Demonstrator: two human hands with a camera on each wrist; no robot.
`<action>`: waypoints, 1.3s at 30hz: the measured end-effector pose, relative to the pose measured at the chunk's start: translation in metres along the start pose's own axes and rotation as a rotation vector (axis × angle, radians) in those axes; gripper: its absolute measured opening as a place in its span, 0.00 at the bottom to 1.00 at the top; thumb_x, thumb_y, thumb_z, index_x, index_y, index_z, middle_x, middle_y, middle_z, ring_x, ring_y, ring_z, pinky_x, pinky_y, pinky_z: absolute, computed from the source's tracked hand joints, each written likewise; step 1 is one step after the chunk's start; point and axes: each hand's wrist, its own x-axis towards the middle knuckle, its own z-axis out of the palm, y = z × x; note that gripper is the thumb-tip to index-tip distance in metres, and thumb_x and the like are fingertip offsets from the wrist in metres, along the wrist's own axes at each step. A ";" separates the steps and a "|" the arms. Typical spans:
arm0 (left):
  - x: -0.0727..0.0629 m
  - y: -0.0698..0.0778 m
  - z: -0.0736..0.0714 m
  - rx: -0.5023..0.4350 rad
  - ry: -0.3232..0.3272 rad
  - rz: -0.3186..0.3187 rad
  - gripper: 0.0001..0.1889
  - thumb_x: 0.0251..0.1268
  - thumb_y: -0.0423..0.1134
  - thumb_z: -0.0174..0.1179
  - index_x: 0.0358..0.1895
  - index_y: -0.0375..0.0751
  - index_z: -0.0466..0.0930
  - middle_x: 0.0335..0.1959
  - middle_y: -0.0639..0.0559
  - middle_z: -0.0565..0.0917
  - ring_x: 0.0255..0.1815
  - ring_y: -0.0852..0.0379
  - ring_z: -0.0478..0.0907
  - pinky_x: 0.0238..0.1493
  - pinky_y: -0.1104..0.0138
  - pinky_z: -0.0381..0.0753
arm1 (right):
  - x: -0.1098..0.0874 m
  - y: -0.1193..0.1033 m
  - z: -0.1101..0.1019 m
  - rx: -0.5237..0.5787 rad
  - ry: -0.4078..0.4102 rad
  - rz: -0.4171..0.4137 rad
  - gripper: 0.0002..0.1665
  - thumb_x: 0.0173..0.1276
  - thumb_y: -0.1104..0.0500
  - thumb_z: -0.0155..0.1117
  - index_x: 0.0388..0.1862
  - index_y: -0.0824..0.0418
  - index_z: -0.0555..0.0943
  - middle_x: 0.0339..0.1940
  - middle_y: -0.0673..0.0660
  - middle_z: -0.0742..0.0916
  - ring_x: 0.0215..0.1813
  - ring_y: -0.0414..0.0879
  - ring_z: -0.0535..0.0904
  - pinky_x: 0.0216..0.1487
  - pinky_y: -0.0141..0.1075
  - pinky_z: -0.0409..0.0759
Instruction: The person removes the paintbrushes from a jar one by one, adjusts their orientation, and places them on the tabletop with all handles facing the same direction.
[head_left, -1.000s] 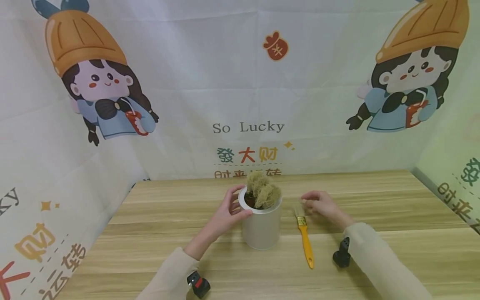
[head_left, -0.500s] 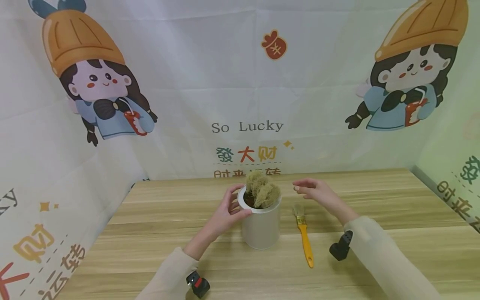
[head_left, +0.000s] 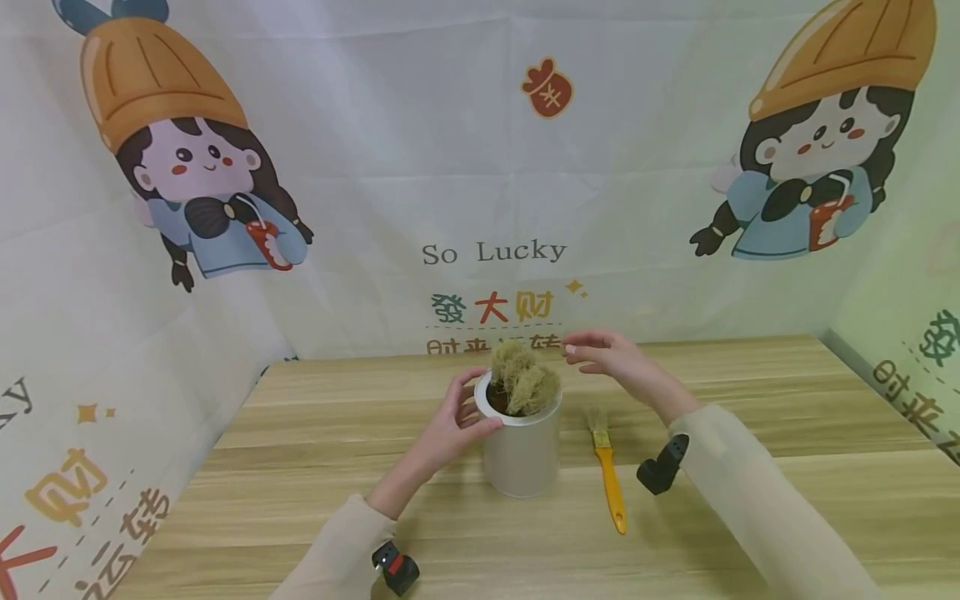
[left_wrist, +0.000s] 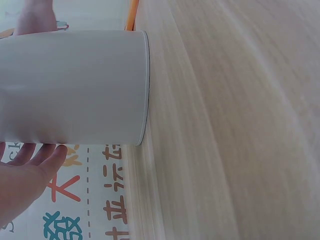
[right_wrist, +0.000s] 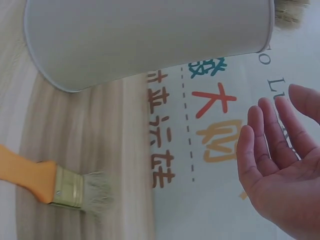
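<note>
A pale grey cylindrical pot stands upright on the table, with a clump of dry, yellowish moss sticking up from its mouth over dark brown filling. My left hand grips the pot at its left upper side, thumb on the front of the rim; the left wrist view shows its fingers against the wall. My right hand hovers in the air just right of the moss, fingers loosely bent and nothing in them. Below it lies a paintbrush with an orange handle, bristles pointing away from me.
The wooden table ends at a white printed cloth hanging behind it and along both sides. Each wrist carries a small black camera.
My right hand has risen from beside the brush's bristles and moved left toward the pot's mouth. The left hand, pot and brush have stayed in place.
</note>
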 end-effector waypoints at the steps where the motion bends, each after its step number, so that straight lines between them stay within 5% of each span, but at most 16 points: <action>1: 0.000 0.000 0.000 0.000 0.000 -0.002 0.36 0.55 0.35 0.61 0.64 0.44 0.49 0.58 0.38 0.60 0.58 0.45 0.63 0.55 0.59 0.65 | 0.001 -0.002 0.001 0.001 -0.009 -0.004 0.26 0.65 0.58 0.53 0.58 0.71 0.65 0.55 0.66 0.72 0.55 0.57 0.67 0.55 0.46 0.66; 20: 0.002 -0.001 0.000 0.001 -0.007 0.000 0.37 0.55 0.35 0.60 0.64 0.41 0.47 0.58 0.37 0.60 0.58 0.43 0.62 0.56 0.58 0.64 | 0.019 -0.036 0.021 -0.027 -0.080 -0.042 0.23 0.65 0.59 0.53 0.57 0.68 0.69 0.57 0.63 0.71 0.56 0.56 0.68 0.55 0.41 0.67; 39: 0.002 -0.001 0.000 0.010 -0.001 -0.019 0.37 0.55 0.36 0.60 0.65 0.42 0.47 0.59 0.38 0.60 0.59 0.45 0.62 0.56 0.58 0.64 | 0.025 -0.038 0.037 0.007 -0.196 -0.046 0.20 0.64 0.65 0.52 0.55 0.69 0.70 0.57 0.61 0.72 0.56 0.52 0.68 0.55 0.42 0.67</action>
